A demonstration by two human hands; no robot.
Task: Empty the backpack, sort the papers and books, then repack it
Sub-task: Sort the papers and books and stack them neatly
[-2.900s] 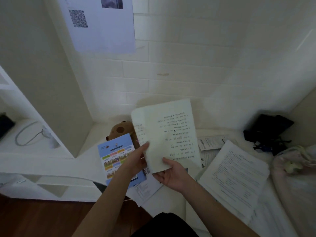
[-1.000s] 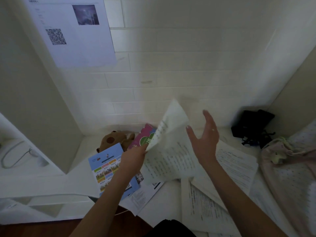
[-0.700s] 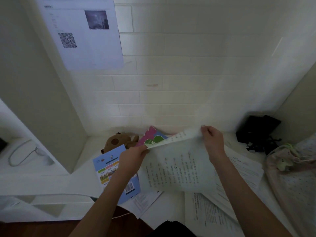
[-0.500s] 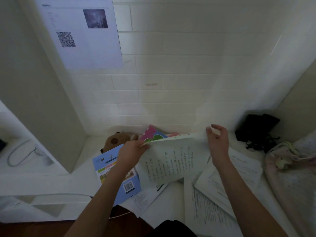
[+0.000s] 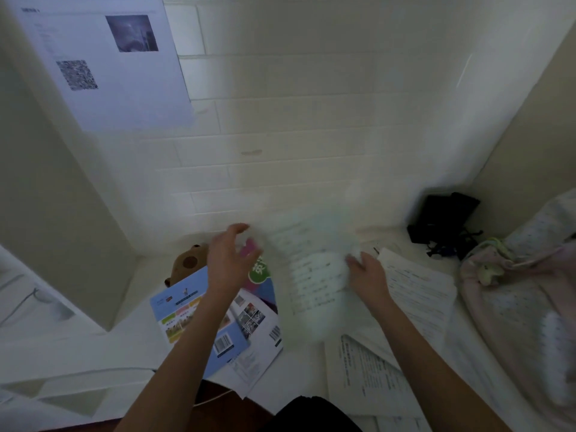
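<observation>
A handwritten sheet of paper (image 5: 314, 275), motion-blurred, hangs over the desk middle. My right hand (image 5: 366, 275) pinches its right edge. My left hand (image 5: 229, 263) hovers with fingers spread, just left of the sheet and apart from it, above a pink and green book (image 5: 258, 272). A blue booklet (image 5: 187, 313) lies under my left forearm, with a white booklet (image 5: 258, 328) beside it. Printed sheets (image 5: 417, 288) are stacked to the right and more papers (image 5: 364, 375) lie near the front edge. The pale pink backpack (image 5: 517, 300) slumps at the far right.
A brown plush toy (image 5: 188, 260) sits behind the booklets by the tiled wall. A black pouch (image 5: 442, 218) rests in the back right corner. A white cabinet side (image 5: 62, 213) rises at the left, with a printed notice (image 5: 103, 63) on it.
My left hand has let go of the sheet and opened. My right hand now holds the sheet alone, and it swings, blurred, toward the right.
</observation>
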